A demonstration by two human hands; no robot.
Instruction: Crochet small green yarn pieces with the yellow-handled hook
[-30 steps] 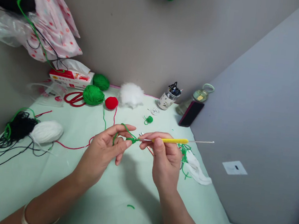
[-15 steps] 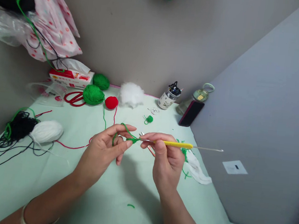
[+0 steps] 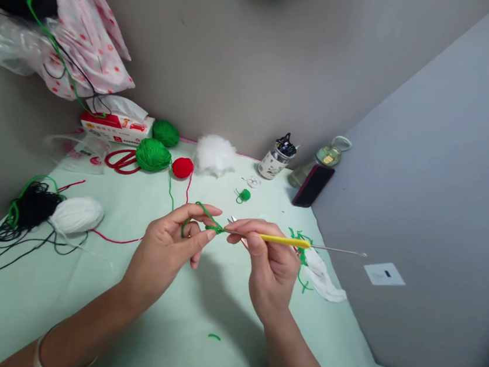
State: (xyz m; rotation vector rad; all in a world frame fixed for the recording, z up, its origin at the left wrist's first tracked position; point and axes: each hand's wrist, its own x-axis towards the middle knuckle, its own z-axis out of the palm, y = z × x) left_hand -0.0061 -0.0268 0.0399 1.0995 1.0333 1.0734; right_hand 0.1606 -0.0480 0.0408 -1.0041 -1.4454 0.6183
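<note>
Between the thumb and fingers of my left hand [image 3: 171, 243] a small piece of green crochet work [image 3: 214, 228] is pinched. Green yarn [image 3: 203, 207] loops over the raised index finger of that hand. My right hand [image 3: 273, 263] grips a crochet hook [image 3: 284, 241] with a yellow handle, held nearly level. Its left tip meets the green work; the metal right end sticks out past the hand. Partly hidden behind my right hand lies a pair of small scissors [image 3: 232, 220]. A green yarn ball [image 3: 153, 155] stands farther back, a strand running from it toward my left hand.
At the back are a red ball [image 3: 182, 168], white stuffing [image 3: 216, 155], a jar of pens [image 3: 276, 157], a bottle [image 3: 329, 155] and a phone [image 3: 313, 186]. White yarn [image 3: 77, 215] and tangled black yarn [image 3: 34, 206] lie left. White cloth [image 3: 326, 278] and green scraps lie right.
The crochet hook has shifted slightly left and its right end has dipped, my right hand moving with it. My left hand stays almost in place, still pinching the green work.
</note>
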